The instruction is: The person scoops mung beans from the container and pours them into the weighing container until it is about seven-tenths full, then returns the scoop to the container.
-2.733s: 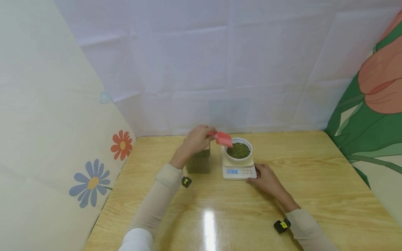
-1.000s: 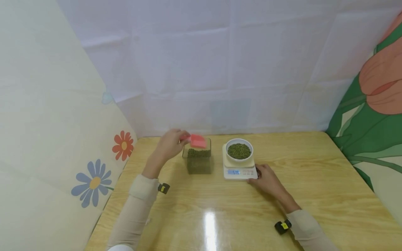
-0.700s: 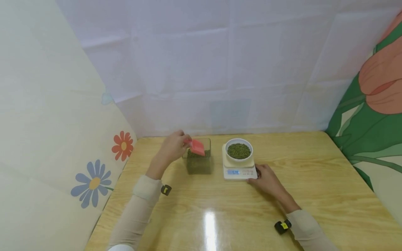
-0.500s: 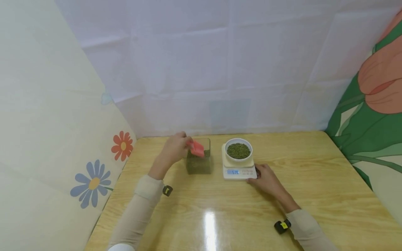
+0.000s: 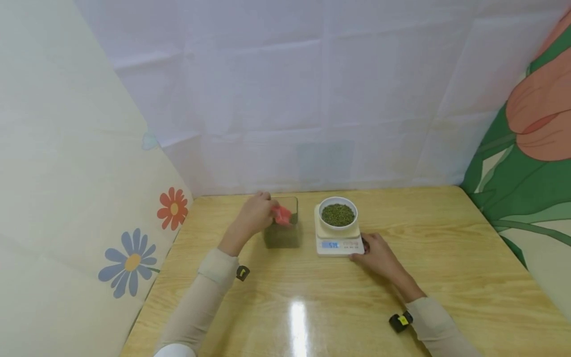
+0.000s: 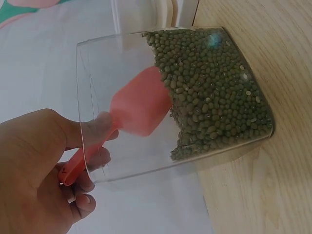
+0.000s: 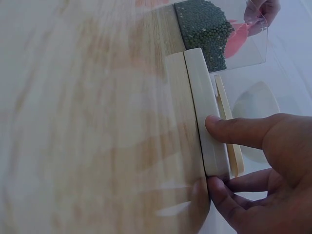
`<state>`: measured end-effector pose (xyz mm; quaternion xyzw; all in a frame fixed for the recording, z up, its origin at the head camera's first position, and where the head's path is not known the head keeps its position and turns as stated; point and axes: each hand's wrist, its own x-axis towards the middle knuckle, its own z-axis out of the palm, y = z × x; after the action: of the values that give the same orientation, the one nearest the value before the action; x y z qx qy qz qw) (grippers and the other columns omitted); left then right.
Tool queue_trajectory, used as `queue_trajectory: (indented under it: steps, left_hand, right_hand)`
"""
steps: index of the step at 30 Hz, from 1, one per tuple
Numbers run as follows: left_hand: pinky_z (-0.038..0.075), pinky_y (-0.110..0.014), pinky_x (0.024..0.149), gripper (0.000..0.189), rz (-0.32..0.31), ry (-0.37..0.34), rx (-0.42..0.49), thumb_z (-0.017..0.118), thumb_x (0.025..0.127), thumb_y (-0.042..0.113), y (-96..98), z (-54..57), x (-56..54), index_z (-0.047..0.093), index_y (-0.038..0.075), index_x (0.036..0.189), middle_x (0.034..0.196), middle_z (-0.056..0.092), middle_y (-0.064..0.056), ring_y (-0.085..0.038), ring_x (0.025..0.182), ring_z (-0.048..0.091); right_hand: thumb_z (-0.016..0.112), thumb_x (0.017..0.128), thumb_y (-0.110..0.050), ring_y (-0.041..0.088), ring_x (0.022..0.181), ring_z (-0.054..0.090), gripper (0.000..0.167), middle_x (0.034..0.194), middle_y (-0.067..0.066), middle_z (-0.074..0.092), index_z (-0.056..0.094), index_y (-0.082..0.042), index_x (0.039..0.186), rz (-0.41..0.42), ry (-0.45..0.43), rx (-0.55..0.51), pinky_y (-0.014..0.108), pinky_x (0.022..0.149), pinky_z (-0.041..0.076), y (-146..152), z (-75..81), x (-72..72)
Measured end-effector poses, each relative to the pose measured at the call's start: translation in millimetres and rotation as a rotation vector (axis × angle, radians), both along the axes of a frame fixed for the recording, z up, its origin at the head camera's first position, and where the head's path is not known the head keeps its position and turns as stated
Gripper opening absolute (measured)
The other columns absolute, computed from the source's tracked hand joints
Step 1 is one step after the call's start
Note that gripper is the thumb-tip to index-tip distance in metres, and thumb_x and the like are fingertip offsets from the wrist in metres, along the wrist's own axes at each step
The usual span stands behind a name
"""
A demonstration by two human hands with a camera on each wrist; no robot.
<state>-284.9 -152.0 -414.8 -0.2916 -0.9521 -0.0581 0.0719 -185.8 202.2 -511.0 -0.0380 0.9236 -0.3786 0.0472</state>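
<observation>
My left hand [image 5: 255, 214] grips the handle of a red scoop [image 6: 142, 102]. The scoop's blade is inside a clear square container [image 5: 282, 237], its tip touching the mung beans [image 6: 209, 83] there. To the right, a white kitchen scale [image 5: 340, 247] bears a white bowl [image 5: 337, 200] filled with green mung beans [image 5: 337, 215]. My right hand [image 5: 378, 254] holds the scale's front right corner; in the right wrist view the thumb lies on its front edge and other fingers curl at its side. The scale's display is lit, but its digits are blurred.
Everything stands on a wooden table [image 5: 357, 307], with a white sheet [image 5: 258, 99] hanging behind its back edge. Flower-patterned panels [image 5: 129, 198] flank it on both sides. A black device [image 5: 400, 321] hangs by the right wrist, another [image 5: 243, 272] by the left.
From above the bowl, my left hand has carried the scoop leftward to the container and lowered it inside. My right hand has stayed at the scale's corner.
</observation>
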Motion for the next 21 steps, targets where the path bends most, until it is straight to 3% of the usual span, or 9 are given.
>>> queue_trajectory:
  steps: [6,12,15,21]
  left_hand:
    - [0.051,-0.035,0.081,0.025,0.002,-0.016,0.017,0.079,0.095,0.015,-1.9,1.9,1.6,0.079,0.008,0.119,0.098,0.068,-0.007,-0.022,0.091,0.054]
    - [0.054,-0.036,0.086,0.026,0.016,-0.044,0.044,0.078,0.096,0.017,-5.7,0.3,1.7,0.077,0.008,0.12,0.103,0.069,-0.008,-0.023,0.096,0.057]
    - [0.055,-0.038,0.089,0.026,0.021,-0.051,0.062,0.076,0.098,0.019,-7.6,-0.1,2.0,0.077,0.009,0.122,0.107,0.07,-0.009,-0.024,0.1,0.059]
    - [0.057,-0.04,0.092,0.027,0.014,-0.04,0.073,0.074,0.101,0.024,-11.9,2.6,4.0,0.077,0.006,0.122,0.11,0.07,-0.01,-0.026,0.103,0.061]
  right_hand:
    - [0.086,0.089,-0.022,0.028,0.098,0.056,0.081,0.122,0.027,0.056,0.047,0.014,0.151,-0.003,-0.005,-0.001,0.033,0.081,0.051,-0.4,-0.5,-1.0]
    - [0.088,0.088,-0.022,0.03,0.099,0.056,0.082,0.121,0.028,0.056,0.049,0.016,0.148,0.01,-0.001,-0.015,0.037,0.081,0.053,-2.0,1.7,0.1]
    - [0.087,0.088,-0.022,0.03,0.101,0.057,0.08,0.123,0.027,0.057,0.049,0.016,0.148,0.007,-0.005,-0.023,0.04,0.085,0.055,-2.8,2.0,0.6]
    - [0.083,0.093,-0.026,0.04,0.116,0.059,0.073,0.133,0.033,0.056,0.053,0.014,0.146,0.025,0.004,-0.046,0.058,0.102,0.055,1.6,1.9,1.7]
